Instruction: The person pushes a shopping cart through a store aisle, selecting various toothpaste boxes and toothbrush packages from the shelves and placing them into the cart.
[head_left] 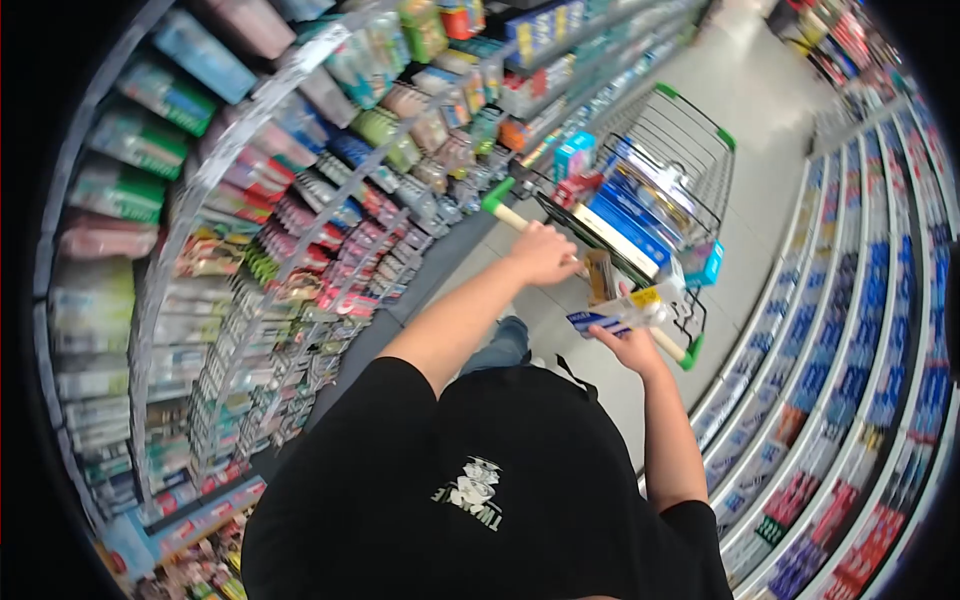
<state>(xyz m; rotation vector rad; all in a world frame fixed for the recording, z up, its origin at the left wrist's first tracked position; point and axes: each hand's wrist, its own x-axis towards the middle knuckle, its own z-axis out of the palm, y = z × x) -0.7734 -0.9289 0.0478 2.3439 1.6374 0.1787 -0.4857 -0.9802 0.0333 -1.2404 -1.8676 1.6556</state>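
Observation:
My left hand (543, 255) is closed around the pale handle (508, 216) of a shopping cart, near its green left end. A blue-and-white package with a yellow label (612, 316) is gripped in my right hand (630, 350), over the right part of the handle. Its exact kind is too blurred to read. Just beyond it, a small brown item (599, 277) shows by the handle. Inside the wire cart (690, 135) lie a large blue box (632, 222), a turquoise box (575, 156) and other packs. Another turquoise box (704, 263) is at the cart's near right side.
Tall shelves (190, 190) with hanging and stacked packs line the left side. Curved-looking shelves (800, 400) of small boxes run along the right. A tiled aisle floor (765, 110) stretches ahead, with more goods (835, 40) at its far end.

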